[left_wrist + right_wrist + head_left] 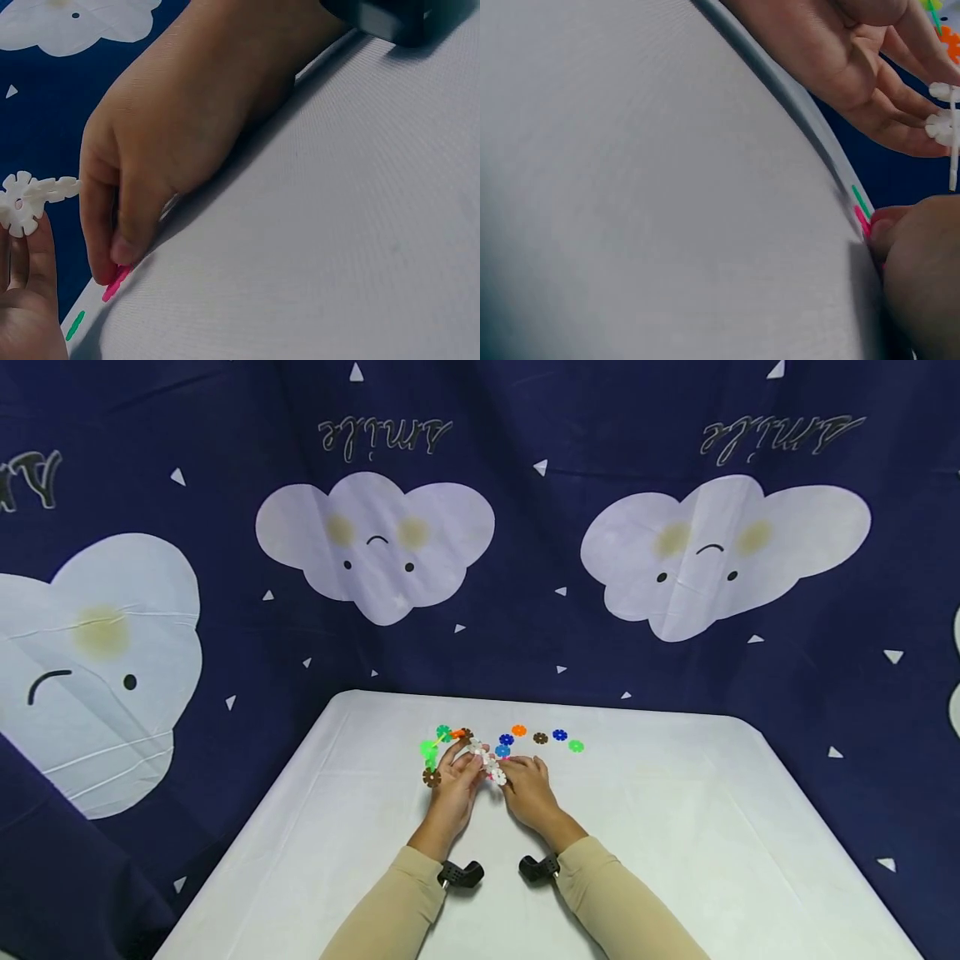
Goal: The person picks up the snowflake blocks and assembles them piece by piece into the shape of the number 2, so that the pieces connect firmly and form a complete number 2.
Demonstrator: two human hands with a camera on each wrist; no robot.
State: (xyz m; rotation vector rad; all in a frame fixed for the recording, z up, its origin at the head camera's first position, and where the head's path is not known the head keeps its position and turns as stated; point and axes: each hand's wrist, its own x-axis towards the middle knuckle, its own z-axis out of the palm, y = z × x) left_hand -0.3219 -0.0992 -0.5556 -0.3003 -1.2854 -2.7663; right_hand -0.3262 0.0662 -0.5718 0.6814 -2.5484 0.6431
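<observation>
My left hand holds a curved chain of interlocked plastic snowflake discs. White discs form the chain's near right end, between the two hands. From there it runs left through a brown disc and an orange disc to green discs, ending in a brown disc. Low over the table, my right hand pinches a pink disc between thumb and fingers, and the fingers hide part of it. A green disc shows close to the pink one in the left wrist view.
Loose snowflake discs lie beyond the right hand: a dark blue one, a light blue one, an orange one, a brown one and others. A dark blue cloud-print curtain hangs behind the white table.
</observation>
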